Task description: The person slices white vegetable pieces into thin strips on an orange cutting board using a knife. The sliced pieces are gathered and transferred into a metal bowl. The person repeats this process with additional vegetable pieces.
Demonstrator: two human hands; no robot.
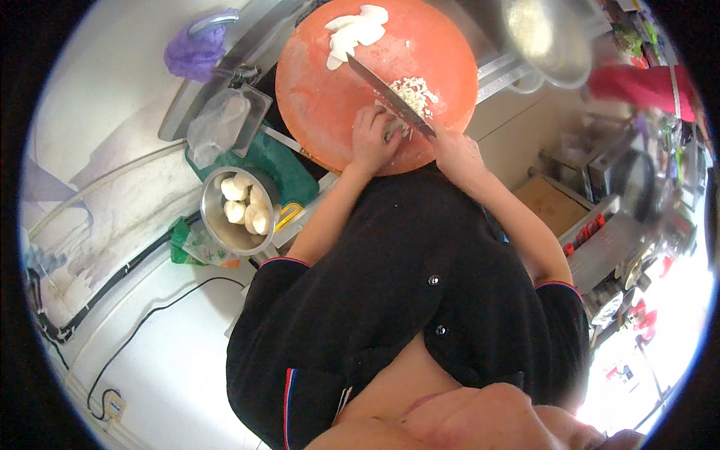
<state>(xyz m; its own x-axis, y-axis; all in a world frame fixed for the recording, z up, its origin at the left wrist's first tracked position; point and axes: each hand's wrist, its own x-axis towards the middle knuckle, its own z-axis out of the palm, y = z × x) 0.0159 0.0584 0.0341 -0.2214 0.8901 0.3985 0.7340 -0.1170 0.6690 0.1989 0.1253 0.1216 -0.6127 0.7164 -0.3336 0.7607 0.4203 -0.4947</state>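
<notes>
My right hand (458, 154) grips the handle of a chef's knife (388, 91), its blade pointing up and left across a round orange cutting board (315, 107). Close to the blade, my left hand (372, 138) has curled fingers on cut white food pieces (401, 128), partly hidden by the fingers and the blade. Finely diced white bits (415, 94) form a pile on the blade's far side. White slices (357, 31) overlap near the board's far edge, just beyond the knife tip.
At left, a steel bowl (210, 228) holds several pale, rounded food pieces, beside a green board (287, 169). A metal tray (257, 115) with clear plastic and a purple bag (197, 50) lie farther up. A large metal bowl (554, 45) is at upper right.
</notes>
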